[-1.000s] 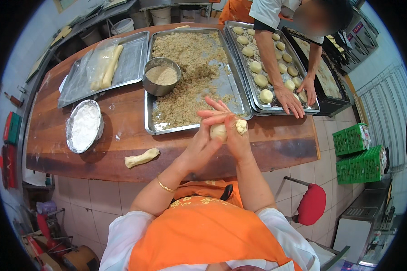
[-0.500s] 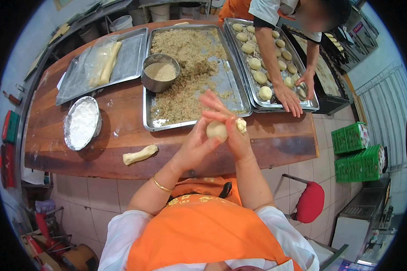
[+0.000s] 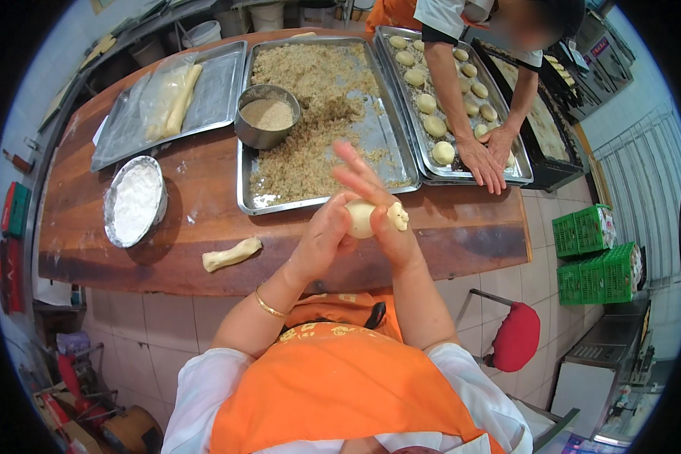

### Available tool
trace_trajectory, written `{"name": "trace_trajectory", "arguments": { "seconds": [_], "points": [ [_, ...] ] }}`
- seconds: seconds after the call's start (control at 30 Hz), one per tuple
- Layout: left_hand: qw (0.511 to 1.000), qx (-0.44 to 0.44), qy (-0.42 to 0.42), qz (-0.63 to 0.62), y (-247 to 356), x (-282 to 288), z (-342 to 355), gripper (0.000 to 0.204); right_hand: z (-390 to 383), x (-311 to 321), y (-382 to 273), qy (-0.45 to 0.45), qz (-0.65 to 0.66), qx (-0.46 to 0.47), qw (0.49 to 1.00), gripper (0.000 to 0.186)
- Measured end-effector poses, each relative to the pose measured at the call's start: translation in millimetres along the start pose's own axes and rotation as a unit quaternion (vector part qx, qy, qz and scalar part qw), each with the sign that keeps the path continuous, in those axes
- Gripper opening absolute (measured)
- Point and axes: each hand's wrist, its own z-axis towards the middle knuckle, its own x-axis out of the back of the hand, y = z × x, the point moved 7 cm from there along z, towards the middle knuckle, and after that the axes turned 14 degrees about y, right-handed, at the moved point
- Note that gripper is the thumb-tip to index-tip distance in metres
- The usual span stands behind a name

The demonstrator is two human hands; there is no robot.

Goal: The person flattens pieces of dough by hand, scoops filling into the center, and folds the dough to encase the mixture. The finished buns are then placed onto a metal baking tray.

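Note:
A smooth, pale dough ball (image 3: 362, 219) is held between my two hands above the table's near edge. My left hand (image 3: 321, 233) curves round the ball's left side. My right hand (image 3: 392, 240) grips it from the right, and a small rough dough lump (image 3: 398, 216) sticks out past that hand. Some fingers point up and away, partly hidden behind the ball. To the left, a short dough piece (image 3: 231, 254) lies on the wooden table (image 3: 129, 271). Beyond my hands, a metal tray (image 3: 280, 206) carries crumbly brownish filling (image 3: 310, 170).
A bowl of white flour (image 3: 136, 201) stands at the left. Behind it, a tray (image 3: 216, 98) holds a dough roll (image 3: 181, 102) under plastic. A metal pot (image 3: 267, 117) sits in the filling. At right, a co-worker's hands (image 3: 486, 160) reach over a tray of dough rounds (image 3: 434, 125).
My left thumb has slid off the front of the dough ball, and more of the ball shows. The co-worker's two hands have come together at the tray's near edge.

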Motion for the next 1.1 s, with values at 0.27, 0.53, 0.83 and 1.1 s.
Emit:
{"name": "trace_trajectory", "arguments": {
  "seconds": [0.27,0.53,0.83,1.1],
  "points": [
    [0.979,-0.158,0.101,0.08,18.7,-16.0,-2.2,0.068,1.7,21.9,21.7,-0.072,-0.032,-0.047,0.996,0.071],
    [0.996,-0.079,0.05,0.016,2.7,-10.8,-3.5,0.056,0.5,13.5,16.5,-0.071,-0.081,-0.015,0.994,0.071],
    [0.961,0.069,0.136,-0.232,-10.8,1.0,3.9,0.035,11.9,44.3,4.3,-0.043,-0.283,-0.153,0.946,0.017],
    [0.936,0.113,0.124,-0.31,-3.5,11.5,3.2,0.038,22.8,35.1,3.3,-0.128,-0.289,-0.164,0.934,0.013]
  ]
}}
